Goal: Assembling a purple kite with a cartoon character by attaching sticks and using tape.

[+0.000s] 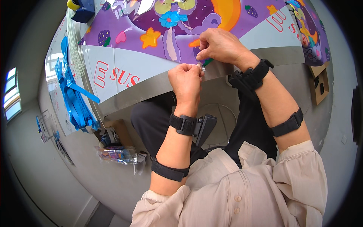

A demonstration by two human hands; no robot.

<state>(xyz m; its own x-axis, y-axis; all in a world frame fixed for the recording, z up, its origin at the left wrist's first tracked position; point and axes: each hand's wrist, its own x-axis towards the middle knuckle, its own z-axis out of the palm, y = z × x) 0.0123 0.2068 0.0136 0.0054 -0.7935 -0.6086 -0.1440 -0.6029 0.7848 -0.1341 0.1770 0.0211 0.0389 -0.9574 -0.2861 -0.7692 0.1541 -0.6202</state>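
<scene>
A purple printed sheet (132, 36) with cartoon stars, berries and a moon lies on the table, one corner pointing at me over the near edge. At that corner my left hand (185, 84) is closed in a pinch, and a small whitish piece (203, 69) shows at its fingertips. My right hand (224, 47) hovers just above and to the right, fingers curled and thumb against the index finger. Whatever the right fingers hold, if anything, is too small to make out. Both hands' fingertips are close together.
Blue straps (73, 100) hang over the table's left side beside a bundle of pale strands (76, 56). The metal table edge (151, 87) curves in front of my knees. A rolled purple sheet (312, 36) is at right, above a cardboard box (320, 85). Plastic-wrapped packets (117, 154) lie lower left.
</scene>
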